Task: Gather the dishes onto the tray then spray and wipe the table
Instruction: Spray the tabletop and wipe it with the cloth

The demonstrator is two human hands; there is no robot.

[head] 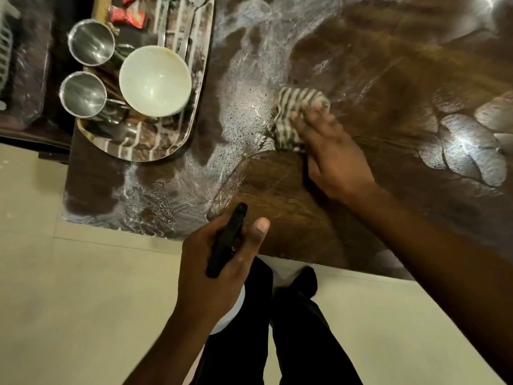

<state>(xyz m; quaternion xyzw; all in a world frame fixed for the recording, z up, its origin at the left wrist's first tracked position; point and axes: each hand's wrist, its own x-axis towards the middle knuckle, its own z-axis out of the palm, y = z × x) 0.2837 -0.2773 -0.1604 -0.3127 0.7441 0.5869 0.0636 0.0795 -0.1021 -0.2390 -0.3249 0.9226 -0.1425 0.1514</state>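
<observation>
My right hand (pixel 331 151) presses a striped cloth (pixel 294 115) flat onto the dark wooden table (pixel 388 79), fingers laid over it. My left hand (pixel 219 262) grips a spray bottle (pixel 226 240) by its black head near the table's front edge; its white body shows below the hand. A steel tray (pixel 177 143) at the table's left end carries a white bowl (pixel 155 80) and two steel cups (pixel 91 41) (pixel 83 94). Wet spray film covers the table between the tray and the cloth.
Red wrappers (pixel 129 16) lie at the tray's far end beside spoons. The table's front edge runs diagonally above a pale tiled floor (pixel 83 301). My dark-trousered legs (pixel 291 329) stand close to the edge. A carved leaf pattern (pixel 466 151) marks the table at right.
</observation>
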